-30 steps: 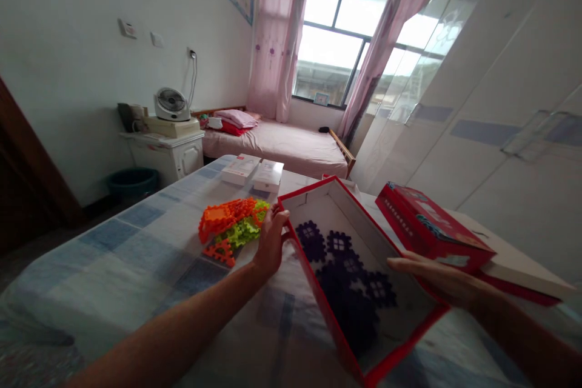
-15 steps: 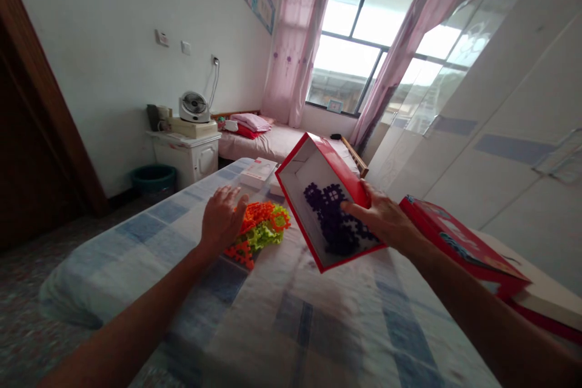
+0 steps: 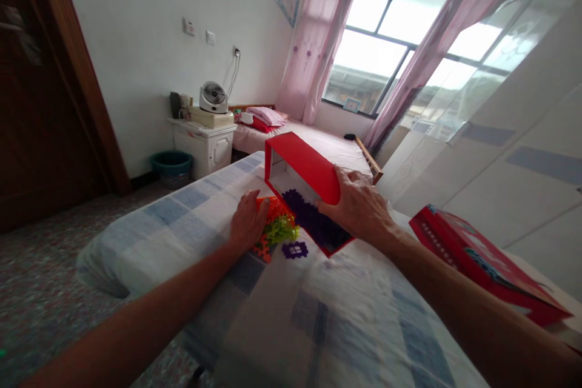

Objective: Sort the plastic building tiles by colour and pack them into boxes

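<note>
My right hand (image 3: 359, 203) grips a red open box (image 3: 304, 160) by its upper wall, thumb inside and fingers outside. The box is tipped on its side, its opening turned towards me. Purple notched plastic building pieces (image 3: 304, 212) lie inside along the lower wall. One purple piece (image 3: 295, 250) rests on the bedspread just below the box. My left hand (image 3: 249, 218) is at the left edge of a pile of orange pieces (image 3: 275, 209) and yellow-green pieces (image 3: 282, 230), fingers extended and thumb apart. Whether it touches the pile I cannot tell.
The pieces lie on a blue-and-white checked bedspread (image 3: 318, 321). A red printed box (image 3: 486, 260) stands at the right, near the wardrobe. Beyond are a second bed (image 3: 313, 140), a white cabinet (image 3: 218, 148) with a fan (image 3: 213, 97), and a green bin (image 3: 171, 165).
The red box has tilted further over, its wall now on top. One purple piece now lies on the bedspread. My left hand stays by the orange pile, and the camera view has shifted left.
</note>
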### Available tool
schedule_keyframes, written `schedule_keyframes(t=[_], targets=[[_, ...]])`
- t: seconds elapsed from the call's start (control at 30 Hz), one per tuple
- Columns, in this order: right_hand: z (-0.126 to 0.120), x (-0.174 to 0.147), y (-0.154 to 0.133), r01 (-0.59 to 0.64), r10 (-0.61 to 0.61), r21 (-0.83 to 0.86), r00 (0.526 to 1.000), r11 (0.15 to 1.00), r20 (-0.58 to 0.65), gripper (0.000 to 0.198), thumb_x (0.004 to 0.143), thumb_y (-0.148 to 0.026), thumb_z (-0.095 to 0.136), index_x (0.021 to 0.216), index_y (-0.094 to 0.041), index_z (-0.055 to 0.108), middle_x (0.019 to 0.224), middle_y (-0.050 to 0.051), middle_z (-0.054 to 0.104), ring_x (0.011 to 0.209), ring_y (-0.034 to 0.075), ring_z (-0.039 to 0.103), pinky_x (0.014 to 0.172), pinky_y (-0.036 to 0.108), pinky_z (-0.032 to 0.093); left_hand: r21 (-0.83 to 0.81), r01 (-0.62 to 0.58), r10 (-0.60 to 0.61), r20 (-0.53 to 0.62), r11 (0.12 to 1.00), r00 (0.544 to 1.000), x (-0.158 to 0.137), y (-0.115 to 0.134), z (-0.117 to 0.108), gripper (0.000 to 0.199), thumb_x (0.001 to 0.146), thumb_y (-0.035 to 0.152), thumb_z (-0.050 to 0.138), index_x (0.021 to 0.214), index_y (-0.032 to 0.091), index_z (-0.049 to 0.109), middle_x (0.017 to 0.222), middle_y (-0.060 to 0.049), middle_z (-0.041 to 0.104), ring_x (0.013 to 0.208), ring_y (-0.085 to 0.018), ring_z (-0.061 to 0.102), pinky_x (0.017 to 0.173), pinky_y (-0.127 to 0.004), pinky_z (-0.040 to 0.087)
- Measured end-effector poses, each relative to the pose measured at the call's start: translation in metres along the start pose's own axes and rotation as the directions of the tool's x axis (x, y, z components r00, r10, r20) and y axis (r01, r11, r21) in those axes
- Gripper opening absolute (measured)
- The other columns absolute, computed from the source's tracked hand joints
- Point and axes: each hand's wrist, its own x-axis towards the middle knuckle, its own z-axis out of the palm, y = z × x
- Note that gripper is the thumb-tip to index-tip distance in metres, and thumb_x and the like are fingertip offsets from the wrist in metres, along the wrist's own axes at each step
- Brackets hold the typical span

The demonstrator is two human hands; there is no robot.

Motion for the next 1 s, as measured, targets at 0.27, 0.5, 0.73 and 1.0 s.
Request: schedule_keyframes(t=[0.27, 0.5, 0.73, 1.0], targets=[[0.004, -0.005, -0.018, 0.106, -0.120, -0.104, 0.983, 0.989, -0.140, 0.076, 0.075, -0.052, 0.054, 0.138, -0.013, 0.033, 0.113, 0.019, 0.051, 0.099, 0.033, 0.048, 0.083, 0.046, 0.037, -0.012, 0.006, -0.007, -0.064, 1.000, 0.998, -0.003, 0.003, 0.003, 0.044, 0.093, 0.039, 0.032, 0.124, 0.013, 0.048, 0.131, -0.017, 0.049, 0.127, -0.027, 0.042, 0.105, -0.047, 0.035], [0.008, -0.007, -0.026, 0.160, -0.186, -0.133, 0.960, 0.978, -0.211, 0.078, 0.080, -0.059, 0.047, 0.139, -0.010, 0.029, 0.113, 0.020, 0.048, 0.099, 0.032, 0.045, 0.082, 0.047, 0.036, -0.033, 0.004, -0.006, -0.054, 0.999, 0.999, -0.002, 0.001, 0.003, 0.047, 0.093, 0.042, 0.029, 0.123, 0.012, 0.049, 0.126, -0.018, 0.053, 0.123, -0.027, 0.047, 0.103, -0.045, 0.037], [0.005, -0.006, -0.026, 0.181, -0.225, -0.190, 0.943, 0.965, -0.246, 0.079, 0.081, -0.058, 0.047, 0.141, -0.012, 0.024, 0.117, 0.021, 0.045, 0.100, 0.033, 0.043, 0.082, 0.047, 0.035, -0.010, -0.015, 0.014, -0.046, 1.000, 0.999, -0.001, -0.004, 0.007, 0.047, 0.093, 0.041, 0.027, 0.124, 0.011, 0.048, 0.125, -0.019, 0.053, 0.124, -0.027, 0.046, 0.104, -0.044, 0.036], [0.001, -0.005, 0.007, -0.036, 0.053, 0.061, 0.952, 0.998, -0.303, 0.085, 0.073, -0.056, 0.056, 0.141, -0.013, 0.029, 0.118, 0.019, 0.049, 0.104, 0.034, 0.048, 0.083, 0.049, 0.040, 0.012, -0.040, 0.041, -0.049, 0.999, 0.998, 0.002, -0.004, 0.006, 0.054, 0.093, 0.043, 0.026, 0.123, 0.004, 0.049, 0.127, -0.021, 0.052, 0.124, -0.027, 0.044, 0.107, -0.041, 0.032]])
